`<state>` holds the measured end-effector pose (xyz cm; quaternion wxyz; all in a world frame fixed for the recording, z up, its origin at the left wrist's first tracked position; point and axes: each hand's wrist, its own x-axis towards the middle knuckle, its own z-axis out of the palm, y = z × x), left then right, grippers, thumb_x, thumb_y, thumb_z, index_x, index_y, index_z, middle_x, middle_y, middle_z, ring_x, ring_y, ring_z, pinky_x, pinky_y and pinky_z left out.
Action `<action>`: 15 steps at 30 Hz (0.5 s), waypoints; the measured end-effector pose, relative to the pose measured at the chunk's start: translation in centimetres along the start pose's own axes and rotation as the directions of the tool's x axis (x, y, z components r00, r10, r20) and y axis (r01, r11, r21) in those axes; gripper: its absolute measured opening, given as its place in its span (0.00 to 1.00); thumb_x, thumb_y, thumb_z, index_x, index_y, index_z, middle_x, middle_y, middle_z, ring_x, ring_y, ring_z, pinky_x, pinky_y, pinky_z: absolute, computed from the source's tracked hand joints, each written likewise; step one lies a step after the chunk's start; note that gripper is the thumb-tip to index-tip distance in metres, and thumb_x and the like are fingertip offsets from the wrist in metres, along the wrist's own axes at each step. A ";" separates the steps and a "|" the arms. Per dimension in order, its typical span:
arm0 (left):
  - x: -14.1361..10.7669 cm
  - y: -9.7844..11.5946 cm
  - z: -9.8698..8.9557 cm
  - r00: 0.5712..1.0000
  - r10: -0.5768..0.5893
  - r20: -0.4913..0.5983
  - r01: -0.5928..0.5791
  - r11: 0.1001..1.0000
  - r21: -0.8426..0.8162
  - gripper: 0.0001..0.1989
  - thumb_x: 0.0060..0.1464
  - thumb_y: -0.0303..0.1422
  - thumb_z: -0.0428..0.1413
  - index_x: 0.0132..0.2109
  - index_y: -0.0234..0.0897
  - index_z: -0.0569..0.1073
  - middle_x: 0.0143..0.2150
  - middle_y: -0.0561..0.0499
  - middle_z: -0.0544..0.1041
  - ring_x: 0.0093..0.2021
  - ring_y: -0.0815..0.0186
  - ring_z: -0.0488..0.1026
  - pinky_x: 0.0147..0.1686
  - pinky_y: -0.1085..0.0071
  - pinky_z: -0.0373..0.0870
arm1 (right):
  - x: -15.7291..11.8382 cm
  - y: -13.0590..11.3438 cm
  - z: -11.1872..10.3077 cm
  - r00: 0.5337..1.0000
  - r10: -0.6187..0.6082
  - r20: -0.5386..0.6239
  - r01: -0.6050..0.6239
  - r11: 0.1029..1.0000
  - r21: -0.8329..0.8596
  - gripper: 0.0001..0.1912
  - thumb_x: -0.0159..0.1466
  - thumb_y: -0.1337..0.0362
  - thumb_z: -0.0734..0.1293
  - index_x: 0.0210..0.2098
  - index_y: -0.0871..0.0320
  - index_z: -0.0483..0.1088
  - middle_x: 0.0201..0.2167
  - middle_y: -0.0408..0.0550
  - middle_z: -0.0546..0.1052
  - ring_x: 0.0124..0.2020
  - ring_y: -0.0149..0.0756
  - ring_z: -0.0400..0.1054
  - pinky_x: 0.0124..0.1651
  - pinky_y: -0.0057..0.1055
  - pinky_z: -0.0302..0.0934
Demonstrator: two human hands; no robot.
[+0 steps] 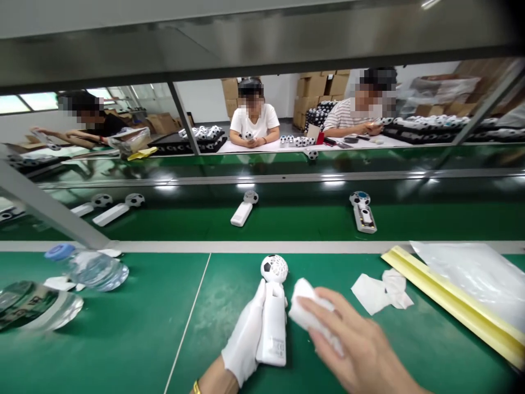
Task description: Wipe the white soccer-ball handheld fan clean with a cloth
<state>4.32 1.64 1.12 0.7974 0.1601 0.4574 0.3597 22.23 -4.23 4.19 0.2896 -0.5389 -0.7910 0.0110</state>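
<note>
My left hand (245, 335), in a white glove, is wrapped round a handheld fan (274, 323) with a white body and a football-patterned head. Its head points away from me, and the side facing up carries small grey print and a recess near the neck. Just to the right, my bare right hand (348, 334) pinches a folded white tissue (307, 303). The tissue is close beside the fan, apart from it by a small gap. Part of the fan's left edge is hidden by the glove.
Crumpled tissue (383, 290) lies right, near a yellow-edged plastic bag (471, 295). Two water bottles (96, 268) lie left. Beyond the pale ledge (246, 247), several football-headed fans (243, 212) lie on the green belt (295, 219), one with its inside exposed (364, 218). Three people sit opposite.
</note>
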 end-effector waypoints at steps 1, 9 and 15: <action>0.1 -0.1 0.1 1.000 -0.015 0.001 0.015 0.999 -0.035 0.23 0.53 0.48 0.53 0.46 0.31 0.70 0.28 0.49 0.72 0.25 0.67 0.69 0.25 0.74 0.66 | 0.1 -1.1 0.8 0.998 -0.062 0.010 0.062 0.998 0.002 0.21 0.62 0.67 0.57 0.55 0.51 0.63 0.50 0.59 0.68 0.27 0.37 0.71 0.23 0.30 0.67; -0.4 -0.6 0.4 0.995 -0.083 0.061 0.093 0.979 -0.182 0.21 0.53 0.44 0.54 0.45 0.29 0.70 0.33 0.44 0.74 0.34 0.60 0.74 0.36 0.69 0.70 | 0.7 -2.5 4.9 0.979 -0.159 0.130 0.183 0.964 -0.195 0.25 0.60 0.73 0.53 0.56 0.56 0.61 0.49 0.66 0.68 0.25 0.43 0.72 0.17 0.37 0.66; 0.1 -1.5 -0.7 0.999 -0.027 0.028 0.031 0.984 -0.173 0.17 0.52 0.36 0.58 0.46 0.30 0.70 0.35 0.44 0.75 0.37 0.60 0.74 0.38 0.72 0.70 | 1.0 -2.0 5.1 0.978 -0.147 0.148 0.176 0.963 -0.206 0.26 0.61 0.73 0.53 0.58 0.56 0.58 0.50 0.64 0.67 0.25 0.43 0.71 0.17 0.39 0.66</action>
